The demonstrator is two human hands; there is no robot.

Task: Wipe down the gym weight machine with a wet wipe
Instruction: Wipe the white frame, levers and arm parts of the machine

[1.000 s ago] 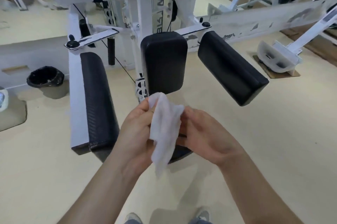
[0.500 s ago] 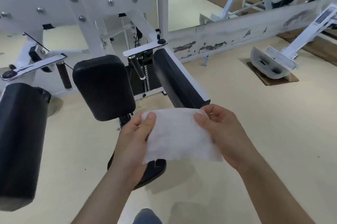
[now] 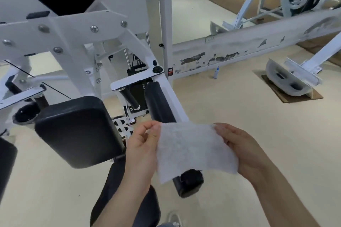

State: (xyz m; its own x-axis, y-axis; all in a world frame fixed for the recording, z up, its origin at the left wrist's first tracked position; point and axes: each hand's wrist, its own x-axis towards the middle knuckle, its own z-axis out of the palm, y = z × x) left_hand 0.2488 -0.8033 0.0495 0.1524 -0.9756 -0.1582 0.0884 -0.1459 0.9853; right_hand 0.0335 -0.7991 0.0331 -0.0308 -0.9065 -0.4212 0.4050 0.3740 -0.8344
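Left hand (image 3: 142, 145) and right hand (image 3: 243, 151), pinching opposite edges, had spread the thin white wet wipe (image 3: 193, 151) flat, seemingly ready for wiping.

The beige floor (image 3: 239, 125) carries the white weight machine (image 3: 73, 29), a small bottle (image 3: 216, 73) beside the wall, and a cardboard sheet (image 3: 313, 96) under another machine's foot (image 3: 287, 82).

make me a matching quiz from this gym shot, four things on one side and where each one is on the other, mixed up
Things: 1 wipe; 2 bottle; 3 cardboard; 4 bin
Places: a under a white machine foot; b far left, beyond the black pad; c between left hand and right hand; d on the floor at the peeling wall
Pairs: 1-c, 2-d, 3-a, 4-b
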